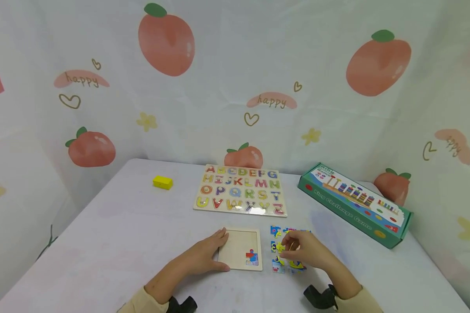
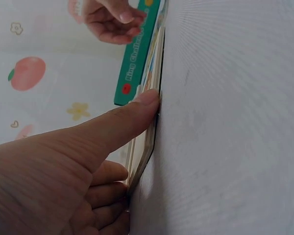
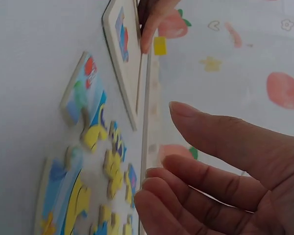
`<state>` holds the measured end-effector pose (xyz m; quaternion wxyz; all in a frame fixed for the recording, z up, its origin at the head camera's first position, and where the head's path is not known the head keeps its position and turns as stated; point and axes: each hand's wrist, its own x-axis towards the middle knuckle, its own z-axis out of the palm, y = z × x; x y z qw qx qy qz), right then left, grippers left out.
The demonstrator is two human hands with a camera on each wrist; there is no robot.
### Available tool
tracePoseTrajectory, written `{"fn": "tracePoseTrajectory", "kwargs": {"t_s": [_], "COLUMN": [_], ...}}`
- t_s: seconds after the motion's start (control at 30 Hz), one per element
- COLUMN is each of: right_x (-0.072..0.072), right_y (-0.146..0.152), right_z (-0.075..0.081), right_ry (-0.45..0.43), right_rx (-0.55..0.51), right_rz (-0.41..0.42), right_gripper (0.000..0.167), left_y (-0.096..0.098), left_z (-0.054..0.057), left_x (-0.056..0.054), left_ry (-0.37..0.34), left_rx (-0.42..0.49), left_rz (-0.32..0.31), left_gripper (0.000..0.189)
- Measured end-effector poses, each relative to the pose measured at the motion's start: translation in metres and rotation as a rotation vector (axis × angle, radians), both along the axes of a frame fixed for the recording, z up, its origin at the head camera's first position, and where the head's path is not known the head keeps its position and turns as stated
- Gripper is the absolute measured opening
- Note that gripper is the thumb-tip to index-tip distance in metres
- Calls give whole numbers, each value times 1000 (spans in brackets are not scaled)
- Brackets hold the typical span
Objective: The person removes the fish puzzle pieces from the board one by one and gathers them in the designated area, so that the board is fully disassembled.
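Note:
A light wooden puzzle tray (image 1: 238, 243) lies on the table, with joined blue and red jigsaw pieces (image 1: 252, 258) in its lower right corner. My left hand (image 1: 206, 254) holds the tray's left side, thumb along the near edge and fingers at the far left. To the right of the tray are several loose jigsaw pieces (image 1: 277, 266), printed in blue and yellow. Over them hovers my right hand (image 1: 306, 250), partly covering them in the head view. Its fingers are loosely bent; the right wrist view shows a gap between thumb (image 3: 186, 110) and fingers, nothing held.
Behind the tray lies a wooden alphabet board (image 1: 240, 191) with coloured letters. A yellow block (image 1: 162, 182) sits at the back left. At the right, a green Ring Challenge Game box (image 1: 354, 204) lies at an angle. A fruit-printed cloth (image 1: 219, 121) hangs behind the table.

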<state>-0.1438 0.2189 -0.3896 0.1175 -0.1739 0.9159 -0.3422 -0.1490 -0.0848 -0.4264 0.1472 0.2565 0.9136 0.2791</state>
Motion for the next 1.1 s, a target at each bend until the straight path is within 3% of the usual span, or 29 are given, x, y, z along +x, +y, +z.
{"fn": "tracePoseTrajectory", "kwargs": {"t_s": [0.3,1.1], "right_x": [-11,-30], "right_y": [-23,-57], "right_z": [3,-5], "right_ry": [-2,-180], "right_rx": [13,-141], "right_rz": [102,234], "right_gripper": [26,23], "left_y": [0,-1], "left_z": [2,2], "left_x": [1,1], "left_ry": [-1,12], "left_rx": [0,19], "left_rz": [6,-6], "left_gripper": [90,89]}}
